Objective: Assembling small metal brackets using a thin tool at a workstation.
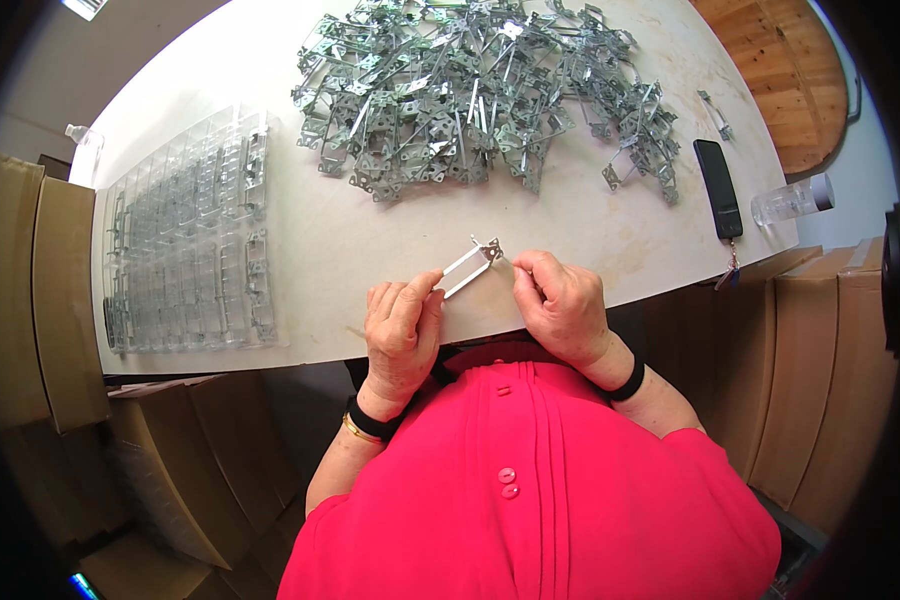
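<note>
A slim metal bracket (465, 272) with two long parallel strips and a shaped end plate is held just above the near part of the table. My left hand (402, 325) is closed, its thumb and fingertips pinching the bracket's near left end. Beside the far plate, my right hand (565, 308) is closed in a pinch with the other fingers curled. Whether its fingertips touch the plate or hold a tiny piece, I cannot make out. Beyond both hands spreads a large heap of similar metal brackets (450, 110).
Stacked clear plastic trays (185, 240) with metal parts in their compartments lie at the left of the white table (320, 270). On the right are a black phone (715, 180), a clear bottle (785, 203) and a loose metal part (715, 115). Cardboard boxes (810, 350) stand alongside.
</note>
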A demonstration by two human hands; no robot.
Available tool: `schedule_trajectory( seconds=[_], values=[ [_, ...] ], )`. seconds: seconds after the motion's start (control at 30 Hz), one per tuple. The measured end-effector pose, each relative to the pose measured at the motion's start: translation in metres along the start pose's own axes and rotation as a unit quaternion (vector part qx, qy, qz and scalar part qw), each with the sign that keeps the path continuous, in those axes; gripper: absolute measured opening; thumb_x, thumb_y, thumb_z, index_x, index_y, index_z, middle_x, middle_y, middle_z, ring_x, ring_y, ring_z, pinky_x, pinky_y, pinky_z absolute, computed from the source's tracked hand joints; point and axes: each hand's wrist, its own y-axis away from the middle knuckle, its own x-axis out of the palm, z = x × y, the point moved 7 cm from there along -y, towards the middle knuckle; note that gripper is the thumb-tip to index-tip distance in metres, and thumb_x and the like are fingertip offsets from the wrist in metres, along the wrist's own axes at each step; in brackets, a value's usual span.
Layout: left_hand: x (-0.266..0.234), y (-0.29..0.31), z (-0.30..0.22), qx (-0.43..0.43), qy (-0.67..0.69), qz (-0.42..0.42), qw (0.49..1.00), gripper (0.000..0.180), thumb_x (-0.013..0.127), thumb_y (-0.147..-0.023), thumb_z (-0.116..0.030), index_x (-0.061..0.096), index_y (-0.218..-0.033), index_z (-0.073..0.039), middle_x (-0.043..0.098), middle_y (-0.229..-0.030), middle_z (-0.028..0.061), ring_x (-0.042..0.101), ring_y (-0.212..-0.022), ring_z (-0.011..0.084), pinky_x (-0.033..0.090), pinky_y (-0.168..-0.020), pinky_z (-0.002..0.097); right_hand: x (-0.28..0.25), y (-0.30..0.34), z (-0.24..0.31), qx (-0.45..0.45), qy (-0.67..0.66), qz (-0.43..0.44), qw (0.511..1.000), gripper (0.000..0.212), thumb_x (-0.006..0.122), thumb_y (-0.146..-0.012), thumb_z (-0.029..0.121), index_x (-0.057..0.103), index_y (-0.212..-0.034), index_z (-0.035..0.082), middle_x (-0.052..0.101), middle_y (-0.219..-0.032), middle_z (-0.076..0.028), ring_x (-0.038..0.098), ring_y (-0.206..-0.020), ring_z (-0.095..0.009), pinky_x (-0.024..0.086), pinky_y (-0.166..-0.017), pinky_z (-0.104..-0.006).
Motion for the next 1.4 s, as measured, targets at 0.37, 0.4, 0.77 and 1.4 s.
schedule_trajectory(
  seconds=[0.37,0.4,0.77,1.4],
  values=[
    [0.0,-0.001,-0.002,-0.012,-0.005,0.022,1.0,0.031,0.076,-0.091,0.001,0.072,-0.121,-0.005,0.067,-0.089,0.0085,0.064,-0.084,0.0276,0.047,-0.081,0.04,-0.013,0.005,-0.008,0.076,-0.034,0.005,0.997,0.005,0.071,-0.095,0.006,0.067,-0.097,0.008,0.066,-0.066,-0.013,0.068,-0.058,-0.033,0.051,-0.054,-0.0434],
    [0.0,-0.002,-0.004,-0.01,-0.006,0.022,1.0,0.031,0.076,-0.091,0.001,0.072,-0.121,-0.005,0.067,-0.089,0.0085,0.064,-0.084,0.0276,0.047,-0.081,0.04,-0.015,0.006,-0.012,0.099,-0.044,0.006,0.994,0.003,0.071,-0.095,0.007,0.068,-0.097,0.008,0.066,-0.067,-0.013,0.068,-0.058,-0.033,0.051,-0.053,-0.0432],
    [0.005,-0.035,-0.043,0.014,-0.117,0.058,0.991,0.038,0.078,-0.093,-0.009,0.068,-0.13,-0.002,0.069,-0.115,0.0199,0.064,-0.109,0.0374,0.051,-0.095,0.0461,-0.015,0.02,-0.057,0.233,-0.191,-0.014,0.954,0.005,0.07,-0.099,0.009,0.071,-0.101,0.005,0.054,-0.058,-0.001,0.048,-0.051,-0.008,0.038,-0.05,-0.0304],
    [0.023,-0.069,-0.069,0.016,-0.013,0.083,0.996,0.02,0.076,-0.087,0.004,0.068,-0.103,-0.004,0.064,-0.105,0.0145,0.064,-0.099,0.0335,0.052,-0.088,0.044,-0.015,0.025,-0.067,0.235,-0.274,-0.016,0.933,0.005,0.07,-0.101,0.008,0.071,-0.104,0.004,0.05,-0.061,0.005,0.043,-0.055,-0.003,0.035,-0.051,-0.0275]
  ],
)
